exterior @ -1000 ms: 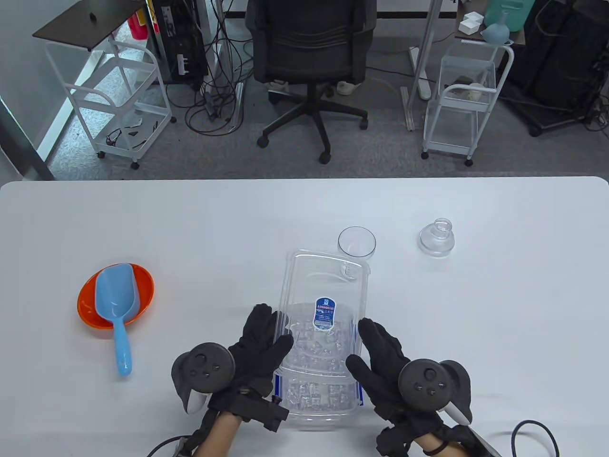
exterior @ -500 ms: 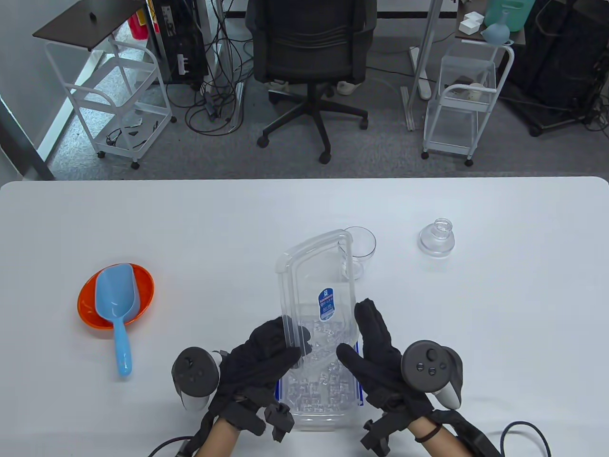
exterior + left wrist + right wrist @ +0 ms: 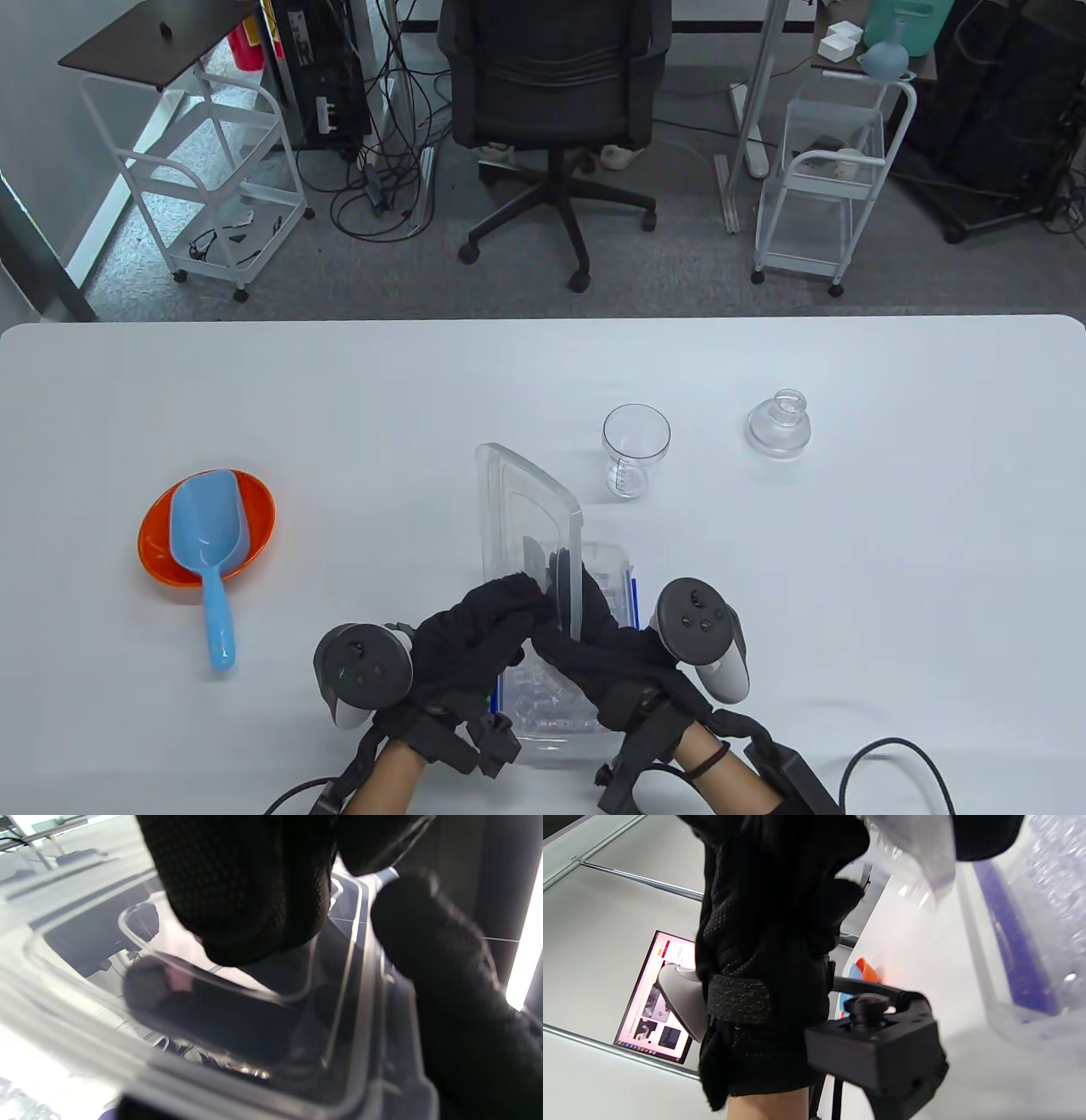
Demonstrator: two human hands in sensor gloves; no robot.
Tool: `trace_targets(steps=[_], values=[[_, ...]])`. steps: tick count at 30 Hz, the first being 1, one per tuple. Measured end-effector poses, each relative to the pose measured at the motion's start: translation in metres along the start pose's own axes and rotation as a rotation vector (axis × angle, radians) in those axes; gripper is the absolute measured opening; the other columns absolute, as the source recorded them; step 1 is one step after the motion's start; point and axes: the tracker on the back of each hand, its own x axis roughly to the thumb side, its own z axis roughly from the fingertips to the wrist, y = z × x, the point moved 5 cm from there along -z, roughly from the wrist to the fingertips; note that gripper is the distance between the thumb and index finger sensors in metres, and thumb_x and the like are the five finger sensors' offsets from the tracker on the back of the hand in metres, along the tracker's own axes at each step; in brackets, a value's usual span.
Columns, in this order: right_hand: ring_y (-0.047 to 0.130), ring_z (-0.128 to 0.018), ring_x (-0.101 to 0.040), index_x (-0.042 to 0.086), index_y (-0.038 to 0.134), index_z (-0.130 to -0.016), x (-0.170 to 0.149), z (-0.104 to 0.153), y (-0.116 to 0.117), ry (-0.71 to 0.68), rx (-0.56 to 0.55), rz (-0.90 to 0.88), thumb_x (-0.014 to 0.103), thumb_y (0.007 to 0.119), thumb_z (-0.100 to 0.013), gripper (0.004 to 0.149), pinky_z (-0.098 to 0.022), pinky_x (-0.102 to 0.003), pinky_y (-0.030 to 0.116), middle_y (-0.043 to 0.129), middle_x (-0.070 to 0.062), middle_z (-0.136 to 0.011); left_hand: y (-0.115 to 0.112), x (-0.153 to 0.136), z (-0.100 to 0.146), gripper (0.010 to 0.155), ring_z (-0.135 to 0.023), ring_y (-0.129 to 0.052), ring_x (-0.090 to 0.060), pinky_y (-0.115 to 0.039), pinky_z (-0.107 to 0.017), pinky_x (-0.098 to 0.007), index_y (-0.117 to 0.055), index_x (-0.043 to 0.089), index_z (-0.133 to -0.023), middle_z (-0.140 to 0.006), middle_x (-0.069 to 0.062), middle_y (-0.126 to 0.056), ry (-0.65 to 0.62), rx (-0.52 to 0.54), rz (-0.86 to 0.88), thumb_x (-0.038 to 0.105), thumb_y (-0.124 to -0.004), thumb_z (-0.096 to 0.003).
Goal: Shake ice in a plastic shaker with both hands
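Note:
The clear shaker cup [image 3: 636, 446] stands open on the white table, with its clear domed cap [image 3: 779, 422] to its right. Near the front edge sits a clear box of ice cubes [image 3: 556, 705] with blue clips. Both gloved hands hold the box's clear lid [image 3: 528, 531], tipped up on edge above the box. My left hand [image 3: 509, 607] grips its near left side and my right hand [image 3: 570, 594] grips its near right side. In the left wrist view my fingers [image 3: 246, 891] press on the lid [image 3: 237, 993]. The right wrist view shows the box wall [image 3: 1031, 942].
An orange bowl [image 3: 254, 509] holding a blue scoop [image 3: 208, 543] sits at the table's left. A cable [image 3: 899, 768] loops at the front right. An office chair and white carts stand on the floor beyond the far edge.
The lid, flat on the box a second ago, has been lifted and swung up onto its edge toward the left. Both hands moved together at its near end, and the shaker cup is uncovered.

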Motion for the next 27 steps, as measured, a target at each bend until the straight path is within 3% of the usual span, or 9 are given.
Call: trace_targets(steps=[3,5,8,12,16,19,22,27], values=[[0.074,-0.083,-0.058,0.011,0.015,-0.105,0.002,0.007,-0.016,0.006,-0.107,0.032,0.025,0.055,-0.061,0.062,-0.049,-0.067,0.073,0.05,-0.029,-0.107,0.002,-0.007,0.001,0.049,-0.064,-0.099,-0.025,-0.09,-0.037,-0.019,-0.065,0.008,-0.095,-0.082,-0.005,-0.091,0.032,0.011,-0.007,0.041,-0.065,-0.0589],[0.082,-0.077,-0.05,0.01,0.021,-0.105,0.005,0.013,-0.034,0.012,-0.202,0.074,0.022,0.056,-0.06,0.058,-0.048,-0.057,0.079,0.061,-0.026,-0.099,0.005,-0.006,0.001,0.049,-0.063,-0.099,-0.027,-0.09,-0.035,-0.021,-0.067,0.006,-0.093,-0.08,-0.007,-0.093,0.026,0.016,-0.062,0.041,-0.065,-0.0584],[0.091,-0.061,-0.038,0.006,0.027,-0.104,0.012,0.031,-0.075,0.073,-0.403,0.222,0.021,0.06,-0.059,0.058,-0.037,-0.044,0.084,0.072,-0.019,-0.087,0.008,-0.002,0.0,0.048,-0.056,-0.104,-0.024,-0.09,-0.032,-0.02,-0.072,0.007,-0.09,-0.074,-0.006,-0.097,-0.004,0.022,-0.178,0.042,-0.065,-0.0581],[0.093,-0.058,-0.035,0.007,0.034,-0.104,0.018,0.067,-0.13,0.201,-0.655,0.406,0.022,0.064,-0.057,0.057,-0.037,-0.042,0.085,0.077,-0.016,-0.081,0.012,0.002,0.0,0.048,-0.055,-0.103,-0.026,-0.09,-0.031,-0.021,-0.074,0.006,-0.088,-0.072,-0.007,-0.099,-0.026,0.038,-0.374,0.042,-0.065,-0.0571],[0.095,-0.053,-0.037,0.006,0.044,-0.104,0.005,0.114,-0.183,0.422,-0.839,0.389,0.022,0.068,-0.056,0.055,-0.033,-0.043,0.085,0.082,-0.017,-0.077,0.006,0.003,0.0,0.049,-0.054,-0.104,-0.028,-0.09,-0.03,-0.023,-0.075,0.004,-0.088,-0.072,-0.009,-0.099,-0.042,-0.002,-0.519,0.041,-0.066,-0.0568],[0.099,-0.044,-0.033,0.004,0.049,-0.104,-0.009,0.14,-0.204,0.617,-0.861,0.389,0.022,0.072,-0.055,0.057,-0.026,-0.039,0.086,0.088,-0.017,-0.07,0.0,0.006,-0.001,0.05,-0.055,-0.103,-0.029,-0.09,-0.03,-0.024,-0.075,0.003,-0.088,-0.072,-0.01,-0.099,-0.056,-0.034,-0.581,0.041,-0.066,-0.0568],[0.1,-0.041,-0.033,0.004,0.053,-0.103,-0.029,0.156,-0.214,0.822,-0.798,0.427,0.023,0.074,-0.054,0.057,-0.025,-0.038,0.087,0.09,-0.016,-0.067,-0.004,0.009,0.0,0.05,-0.054,-0.104,-0.03,-0.09,-0.03,-0.024,-0.075,0.003,-0.088,-0.072,-0.011,-0.1,-0.079,-0.057,-0.623,0.041,-0.066,-0.0565],[0.102,-0.039,-0.029,0.005,0.055,-0.102,-0.061,0.162,-0.217,0.95,-0.699,0.473,0.025,0.079,-0.05,0.06,-0.024,-0.036,0.089,0.092,-0.012,-0.065,-0.01,0.009,0.0,0.05,-0.054,-0.104,-0.03,-0.09,-0.029,-0.024,-0.075,0.003,-0.088,-0.072,-0.011,-0.1,-0.096,-0.093,-0.667,0.041,-0.066,-0.0564]])
